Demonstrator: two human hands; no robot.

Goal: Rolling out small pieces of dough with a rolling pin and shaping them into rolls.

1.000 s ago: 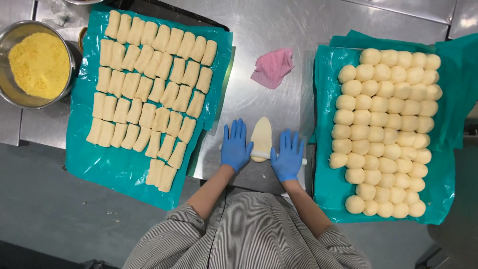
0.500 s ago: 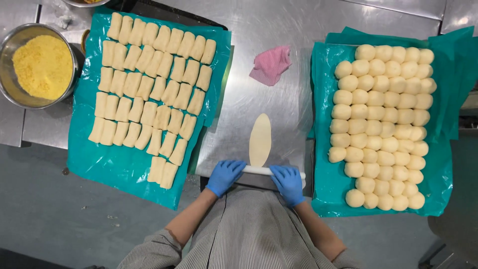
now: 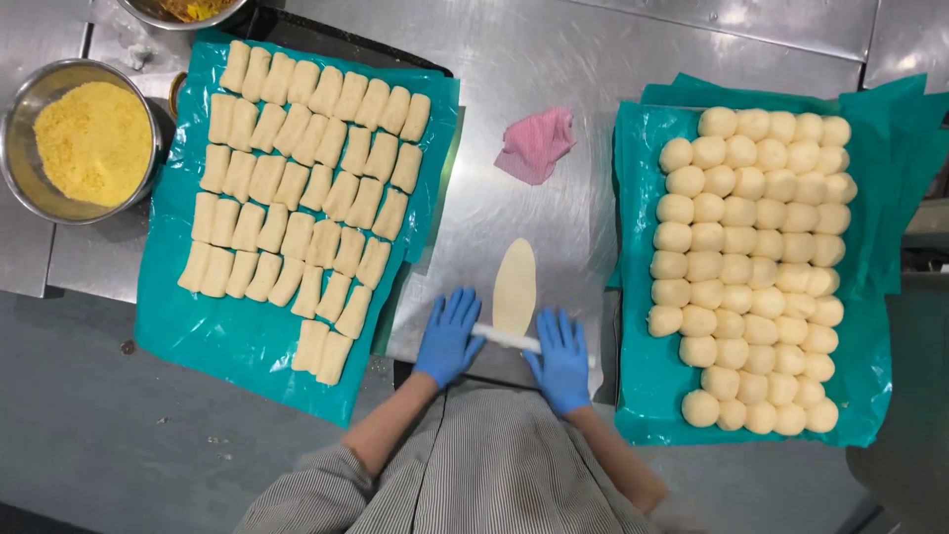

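Note:
Both hands wear blue gloves and press flat on a thin white rolling pin lying across the near edge of the steel table. My left hand rests on its left end, my right hand on its right end, fingers spread. A flattened oval of pale dough lies lengthwise between the hands, its near end under the pin.
Left, a teal sheet carries rows of rolled dough logs. Right, a teal-lined tray holds several rows of dough balls. A pink cloth lies at the back. A metal bowl of yellow crumbs stands far left.
Both hands drew the rolling pin back toward my body, then slightly forward onto the dough's near end. The dough has become a longer, flatter oval.

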